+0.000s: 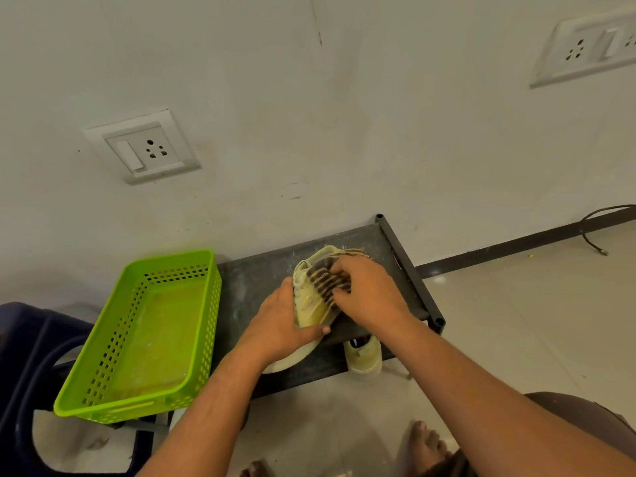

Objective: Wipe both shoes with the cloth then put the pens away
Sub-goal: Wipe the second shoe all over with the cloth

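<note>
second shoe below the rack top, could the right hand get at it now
Probably yes. The second shoe pokes out from under the front edge of the rack, just below the right hand, with nothing in front. That hand is busy, though, holding the cloth on the top shoe.
</note>
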